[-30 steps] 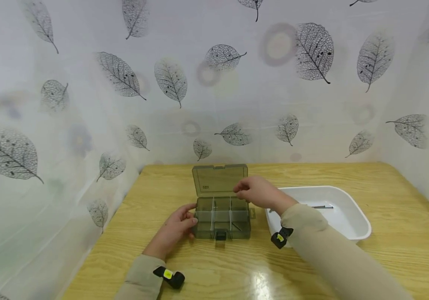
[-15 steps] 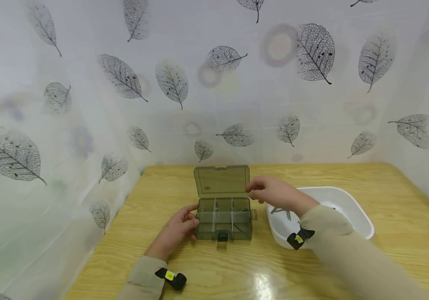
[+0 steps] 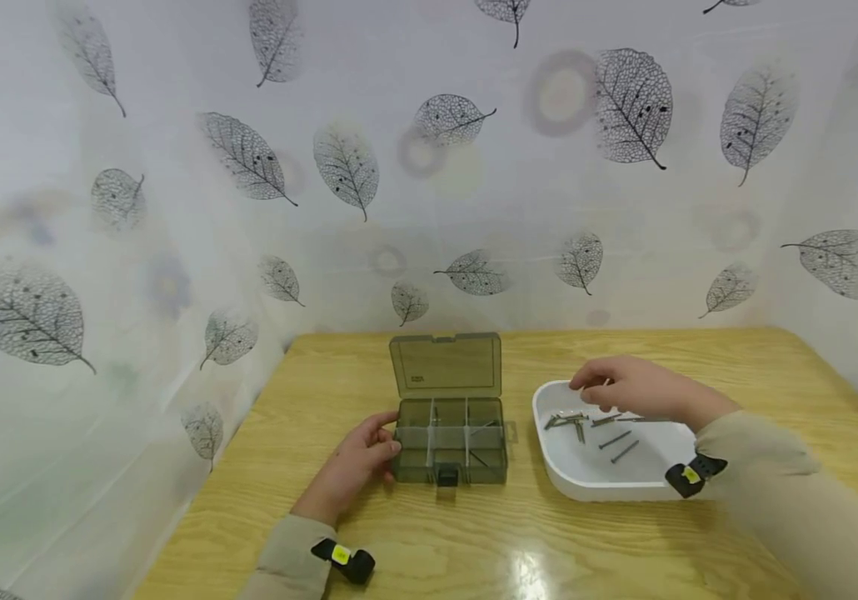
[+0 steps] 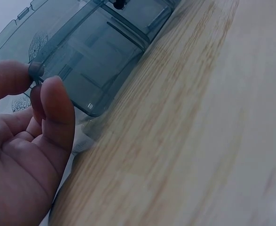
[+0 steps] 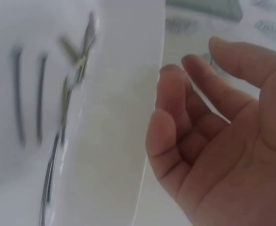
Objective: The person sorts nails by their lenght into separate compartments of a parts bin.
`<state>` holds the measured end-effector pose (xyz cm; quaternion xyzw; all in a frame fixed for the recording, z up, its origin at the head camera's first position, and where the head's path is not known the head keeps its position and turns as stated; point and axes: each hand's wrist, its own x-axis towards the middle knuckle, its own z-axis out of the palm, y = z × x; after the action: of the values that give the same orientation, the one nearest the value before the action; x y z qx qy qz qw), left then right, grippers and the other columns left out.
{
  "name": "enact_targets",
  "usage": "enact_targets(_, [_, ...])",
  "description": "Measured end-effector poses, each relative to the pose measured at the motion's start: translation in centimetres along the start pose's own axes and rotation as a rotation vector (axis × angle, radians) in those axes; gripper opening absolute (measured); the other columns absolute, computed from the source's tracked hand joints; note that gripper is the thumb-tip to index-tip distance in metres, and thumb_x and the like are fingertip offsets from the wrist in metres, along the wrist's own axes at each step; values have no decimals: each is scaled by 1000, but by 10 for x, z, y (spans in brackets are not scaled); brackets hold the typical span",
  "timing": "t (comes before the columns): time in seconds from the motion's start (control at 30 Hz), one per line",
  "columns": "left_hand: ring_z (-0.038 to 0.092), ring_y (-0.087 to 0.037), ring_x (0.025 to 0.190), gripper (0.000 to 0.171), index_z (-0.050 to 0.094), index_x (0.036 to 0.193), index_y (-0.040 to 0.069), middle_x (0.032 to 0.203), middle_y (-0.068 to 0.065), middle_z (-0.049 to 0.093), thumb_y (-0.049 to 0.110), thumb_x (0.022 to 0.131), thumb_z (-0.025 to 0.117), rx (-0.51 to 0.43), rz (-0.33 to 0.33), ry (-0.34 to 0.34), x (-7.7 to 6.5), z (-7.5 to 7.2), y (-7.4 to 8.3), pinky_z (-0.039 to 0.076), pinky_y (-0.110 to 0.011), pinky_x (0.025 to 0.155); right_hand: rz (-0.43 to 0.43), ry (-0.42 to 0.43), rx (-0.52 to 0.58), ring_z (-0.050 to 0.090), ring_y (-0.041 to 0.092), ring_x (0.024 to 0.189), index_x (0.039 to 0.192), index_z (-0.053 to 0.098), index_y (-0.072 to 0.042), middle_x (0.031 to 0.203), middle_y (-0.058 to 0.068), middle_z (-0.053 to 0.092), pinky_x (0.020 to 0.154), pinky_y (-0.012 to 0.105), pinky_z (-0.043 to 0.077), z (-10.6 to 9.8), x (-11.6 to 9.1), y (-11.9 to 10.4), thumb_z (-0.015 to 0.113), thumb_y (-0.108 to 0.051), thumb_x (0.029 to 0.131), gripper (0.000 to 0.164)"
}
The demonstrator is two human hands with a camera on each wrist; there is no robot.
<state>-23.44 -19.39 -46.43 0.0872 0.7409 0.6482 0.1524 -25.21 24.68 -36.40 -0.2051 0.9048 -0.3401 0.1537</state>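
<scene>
A smoky-grey compartment box (image 3: 449,442) lies on the wooden table with its lid (image 3: 446,367) standing open. My left hand (image 3: 387,442) holds the box's left side; in the left wrist view thumb and forefinger (image 4: 36,80) pinch the edge of the box (image 4: 95,56). My right hand (image 3: 594,392) hovers over the far left part of a white tray (image 3: 609,483). Its fingers hang loosely curled and hold nothing (image 5: 189,94). Several metal screws (image 3: 594,421) lie in the tray, blurred in the right wrist view (image 5: 76,61).
The table (image 3: 474,533) is walled at the back and both sides by a leaf-printed white curtain (image 3: 429,167). A few small parts lie in the box's right compartments (image 3: 483,457). Bare wood stretches in front of the box and tray.
My right hand has moved right, from over the open box to above the white tray. The left hand has kept its hold on the box.
</scene>
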Motion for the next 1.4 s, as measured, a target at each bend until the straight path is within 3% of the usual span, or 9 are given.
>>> enact_targets(0.3, [54,-23,85,59,36,154,6,107,-13,49,10,101,60,17,-11,7,0,0,-1,56,-35,67,67,-69,-70,60,22,88,129,64,-1,111,7,66,68,36,52,-30,-22,51,62,-19,100,34])
enact_targets(0.47, [53,-24,86,59,35,155,4,106,-13,49,9,101,60,14,-9,5,1,0,-2,56,-35,67,90,-128,-148,57,19,85,127,66,-1,111,8,64,65,35,51,-38,-23,63,63,-14,96,33])
enact_targets(0.63, [53,-23,88,60,35,155,4,107,-13,49,8,101,60,10,-3,-2,2,-1,-4,56,-35,68,143,-183,-237,57,19,93,123,70,-7,114,6,64,67,34,52,-40,-20,68,66,-9,92,32])
enact_targets(0.73, [52,-23,86,60,34,155,3,106,-13,49,8,101,60,7,1,-9,2,-1,-4,56,-34,67,114,-187,-294,59,19,96,121,71,-9,114,4,66,72,35,54,-36,-20,72,66,-7,92,30])
enact_targets(0.93, [54,-22,82,60,34,155,3,108,-14,49,8,101,59,21,5,-9,1,-2,-4,57,-35,67,-26,-89,-420,63,22,103,114,75,-14,110,-4,68,91,50,52,-19,-20,85,70,-4,88,28])
enact_targets(1.07, [55,-22,78,60,34,155,3,109,-15,48,11,101,60,33,9,-9,0,-3,-3,57,-35,67,-94,-12,-437,61,19,94,100,75,-15,96,-7,64,88,50,52,-9,-19,90,70,0,84,23])
enact_targets(1.23, [53,-22,82,61,33,155,3,108,-14,48,11,101,61,24,-5,-23,2,-3,-5,56,-33,67,-100,102,-489,49,7,75,78,63,-27,76,-15,52,73,35,47,6,-16,95,69,-1,84,28])
enact_targets(1.4, [53,-22,83,61,32,155,2,109,-14,48,9,101,59,29,-12,-17,2,-2,-2,56,-33,67,-25,175,-410,52,8,76,80,66,-24,81,-12,60,74,37,49,23,-16,94,65,0,84,24])
